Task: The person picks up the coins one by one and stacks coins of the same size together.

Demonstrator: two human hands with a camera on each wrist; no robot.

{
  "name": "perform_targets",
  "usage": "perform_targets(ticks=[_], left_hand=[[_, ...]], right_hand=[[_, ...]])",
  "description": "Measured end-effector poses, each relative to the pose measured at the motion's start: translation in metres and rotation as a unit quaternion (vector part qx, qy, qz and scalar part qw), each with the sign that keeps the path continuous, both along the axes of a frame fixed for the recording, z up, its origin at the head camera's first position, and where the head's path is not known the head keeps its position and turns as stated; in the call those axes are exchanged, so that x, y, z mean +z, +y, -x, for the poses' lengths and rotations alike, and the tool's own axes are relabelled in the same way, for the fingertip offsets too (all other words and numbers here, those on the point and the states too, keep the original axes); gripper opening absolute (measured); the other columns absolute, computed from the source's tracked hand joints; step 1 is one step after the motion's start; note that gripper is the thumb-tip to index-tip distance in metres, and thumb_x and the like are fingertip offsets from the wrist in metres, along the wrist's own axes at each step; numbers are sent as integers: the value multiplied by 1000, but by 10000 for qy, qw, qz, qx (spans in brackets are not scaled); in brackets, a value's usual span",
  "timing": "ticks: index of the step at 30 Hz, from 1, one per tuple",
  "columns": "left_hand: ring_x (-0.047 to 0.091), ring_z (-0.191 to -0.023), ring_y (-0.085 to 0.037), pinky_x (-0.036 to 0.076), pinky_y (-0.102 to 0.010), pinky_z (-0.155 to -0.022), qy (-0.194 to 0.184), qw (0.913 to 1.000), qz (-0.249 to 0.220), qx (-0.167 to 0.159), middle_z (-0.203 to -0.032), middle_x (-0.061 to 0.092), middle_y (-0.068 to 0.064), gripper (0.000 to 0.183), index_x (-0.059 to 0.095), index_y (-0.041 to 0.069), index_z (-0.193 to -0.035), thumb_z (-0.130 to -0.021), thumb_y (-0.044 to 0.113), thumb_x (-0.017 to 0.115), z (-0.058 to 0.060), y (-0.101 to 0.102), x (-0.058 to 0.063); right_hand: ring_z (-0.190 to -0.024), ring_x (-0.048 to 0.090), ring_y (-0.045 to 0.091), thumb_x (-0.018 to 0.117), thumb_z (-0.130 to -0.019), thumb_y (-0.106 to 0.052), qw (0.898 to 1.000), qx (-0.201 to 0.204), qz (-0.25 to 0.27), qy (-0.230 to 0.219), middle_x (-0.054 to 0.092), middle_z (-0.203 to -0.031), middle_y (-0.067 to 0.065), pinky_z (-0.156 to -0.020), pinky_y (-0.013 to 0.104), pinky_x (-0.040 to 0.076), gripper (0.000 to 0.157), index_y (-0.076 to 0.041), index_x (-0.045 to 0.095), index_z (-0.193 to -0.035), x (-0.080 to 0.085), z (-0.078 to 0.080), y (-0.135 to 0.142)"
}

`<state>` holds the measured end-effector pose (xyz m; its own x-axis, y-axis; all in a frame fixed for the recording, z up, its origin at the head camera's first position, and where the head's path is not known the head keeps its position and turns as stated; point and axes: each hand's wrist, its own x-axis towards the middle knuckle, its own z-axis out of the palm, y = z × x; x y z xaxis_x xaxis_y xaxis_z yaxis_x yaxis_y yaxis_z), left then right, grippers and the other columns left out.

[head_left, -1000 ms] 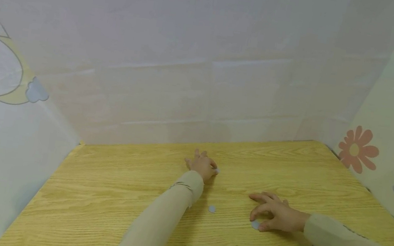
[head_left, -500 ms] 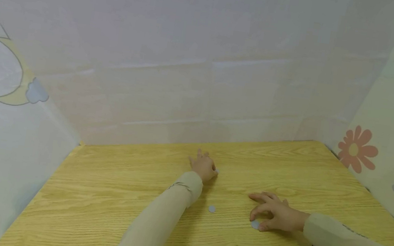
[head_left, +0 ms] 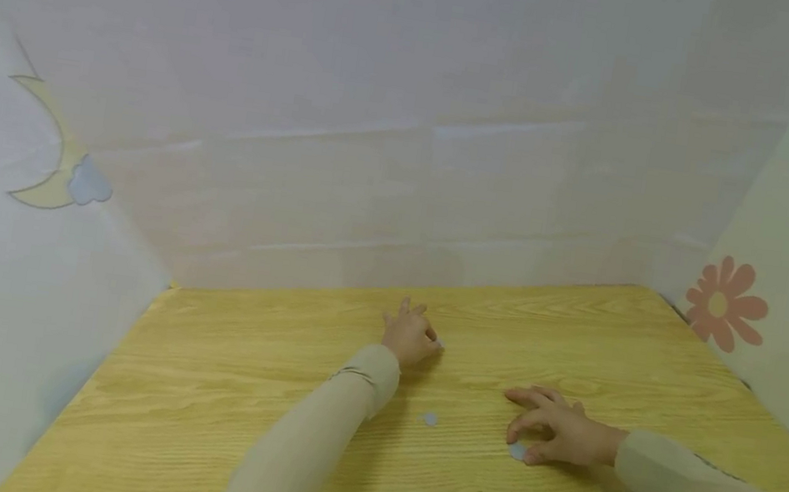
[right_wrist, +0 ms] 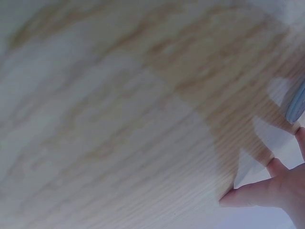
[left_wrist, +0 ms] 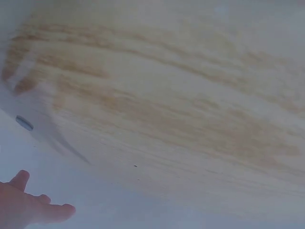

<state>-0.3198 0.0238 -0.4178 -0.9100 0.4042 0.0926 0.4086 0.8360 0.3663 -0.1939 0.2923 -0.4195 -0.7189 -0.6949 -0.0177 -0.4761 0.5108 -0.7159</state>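
In the head view my left hand [head_left: 408,338] reaches far over the table, thumb and index finger pinching a small pale disc [head_left: 440,343], mostly hidden by the fingers. Its other fingers are spread; the left wrist view shows several fingertips and a grey disc [left_wrist: 24,123] beyond them. My right hand [head_left: 561,431] is low over the table at the right. Its thumb and index finger grip the edges of a larger pale blue disc [head_left: 516,450]. Between the hands, a third pale disc [head_left: 431,419] lies flat on the wood.
The wood-grain table [head_left: 232,375] meets a pale cloth backdrop [head_left: 342,188] at its far edge. A cloth printed with flowers [head_left: 727,304] runs along the right side; one with a moon [head_left: 42,188] and star borders the left.
The head view has shifted slightly. My left hand has turned a little, its wrist swinging left and its spread fingers coming closer together, still at the disc. The right hand keeps its hold.
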Motion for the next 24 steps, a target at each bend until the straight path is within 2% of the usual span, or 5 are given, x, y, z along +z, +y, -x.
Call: perform_targets(ticks=[6,14,24], left_hand=[[20,-142,-44,20,-74,-101,192,9996,25,-198,-147,44,-14,21,77,12,-91,-86,32,74,-7,-2,2],[22,-142,-45,22,-74,-100,382,9984,155,-395,-148,43,-14,21,77,12,-97,-89,31,71,-15,-4,6],[21,-142,-45,20,-75,-100,210,9980,-5,-590,-148,43,-14,18,77,11,-95,-90,28,71,-26,-5,9]], right_hand=[[-126,-3,69,72,-85,-23,9999,21,71,-75,23,-146,38,-67,88,-12,15,-25,68,-99,-3,1,2],[-126,-1,69,73,-85,-22,9999,5,87,-50,24,-145,39,-67,88,-12,15,-25,68,-99,0,-1,2],[-126,-2,69,72,-86,-20,9999,28,88,-142,22,-146,39,-67,88,-13,15,-24,68,-99,0,0,1]])
